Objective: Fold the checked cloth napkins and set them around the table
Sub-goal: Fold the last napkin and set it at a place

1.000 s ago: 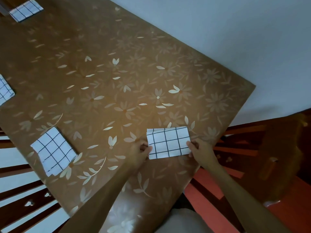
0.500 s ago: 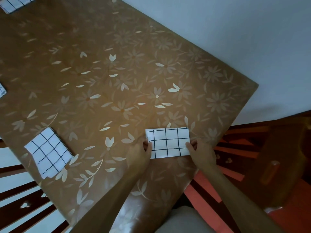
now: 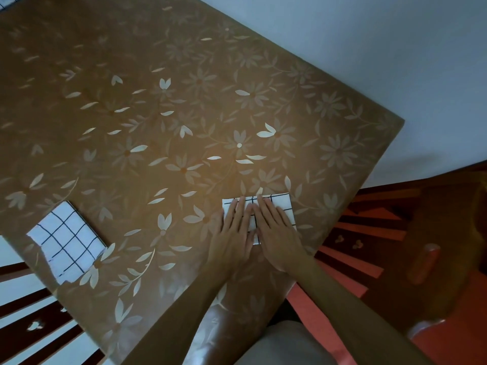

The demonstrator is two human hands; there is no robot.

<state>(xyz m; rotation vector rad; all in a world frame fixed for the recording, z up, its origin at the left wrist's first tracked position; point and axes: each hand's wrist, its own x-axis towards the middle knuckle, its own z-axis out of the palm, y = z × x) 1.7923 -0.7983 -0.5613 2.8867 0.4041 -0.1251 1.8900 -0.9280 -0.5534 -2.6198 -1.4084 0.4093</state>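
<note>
A folded white napkin with a black check (image 3: 280,204) lies flat on the brown flowered table (image 3: 184,114), near its right edge. My left hand (image 3: 233,233) and my right hand (image 3: 276,233) both rest palm down on this napkin, fingers stretched out and side by side, covering most of it. Neither hand grips anything. A second folded checked napkin (image 3: 66,241) lies at the table's near left edge, well apart from my hands.
A dark wooden chair with slats (image 3: 34,320) stands at the lower left beside the table. A red-brown chair (image 3: 395,233) stands at the right, close to the table's corner. A pale wall (image 3: 369,48) runs behind the table.
My hands moved from the napkin's two short sides onto its top and now lie flat on it. The camera view shifted closer, so the far napkins left the frame.
</note>
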